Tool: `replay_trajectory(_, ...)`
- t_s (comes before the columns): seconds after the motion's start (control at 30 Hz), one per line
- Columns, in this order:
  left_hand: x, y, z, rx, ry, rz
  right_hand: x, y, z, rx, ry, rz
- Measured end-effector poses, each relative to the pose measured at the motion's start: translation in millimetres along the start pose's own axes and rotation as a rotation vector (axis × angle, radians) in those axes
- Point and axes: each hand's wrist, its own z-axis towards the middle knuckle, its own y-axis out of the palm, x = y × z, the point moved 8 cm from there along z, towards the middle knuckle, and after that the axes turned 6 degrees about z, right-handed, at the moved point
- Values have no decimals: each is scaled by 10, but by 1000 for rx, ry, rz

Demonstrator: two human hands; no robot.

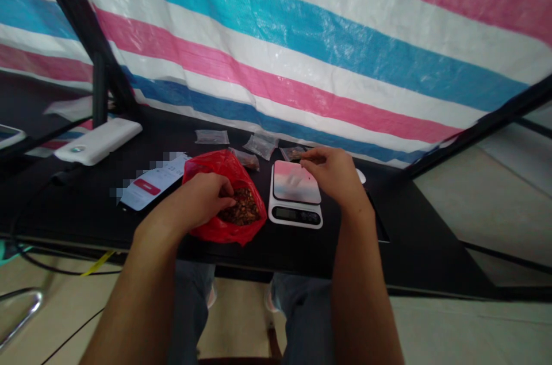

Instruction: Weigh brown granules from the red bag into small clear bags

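My left hand [204, 195] reaches into an open red plastic bag [211, 164]. Its thumb and fingers are pinched close over dried brown bits [245, 207] in the bag; anything between the fingertips is too small to make out. To the right stands a white kitchen scale [297, 189] with a shiny, reflective weighing plate. My right hand [328, 169] is over the plate's far right corner, fingertips pinched together. They are beside a small clear packet [291, 153] with brown contents behind the scale; whether they grip it cannot be seen.
Behind the red bag lie more small clear packets: one [245, 159] with brown contents, two others [261, 145] [211, 137] pale. A phone [150, 184] and a white power bank [101, 141] lie left on the black table [245, 258]. Striped sheeting [280, 54] hangs behind.
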Motion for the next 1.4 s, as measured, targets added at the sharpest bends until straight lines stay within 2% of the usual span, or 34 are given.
replay_trajectory(0.1, 2, 7, -3, 6, -1, -2, 72, 72, 9, -34, 8, -35)
replay_trajectory(0.3, 40, 11, -26, 3, 7, -24, 66, 196, 14, -115, 30, -108)
replay_trajectory(0.53, 64, 3, -51, -19, -7, -20, 26, 201, 2, -142, 22, -137)
replay_trajectory(0.67, 103, -31, -71, 20, 30, -39, 26, 208, -1, -147, 29, -122)
replay_trajectory(0.97, 110, -2, -38, 20, 76, -78, 37, 210, 15, -107, 23, -28)
replay_trajectory(1.07, 108, -8, -21, 33, 106, -116, 50, 145, 36, -51, -31, 20)
replay_trajectory(1.17, 99, -30, -20, 52, 115, -129, 172, 89, 78, 14, -59, 51)
replay_trajectory(1.23, 88, -33, -22, 48, 109, -153, 317, 137, 116, -19, -30, 52)
replay_trajectory(1.3, 79, -34, -23, 43, 100, -186, 444, 254, 146, -115, -6, 44)
replay_trajectory(1.4, 84, -53, -24, 60, 98, -195, 515, 413, 165, -236, -20, 67)
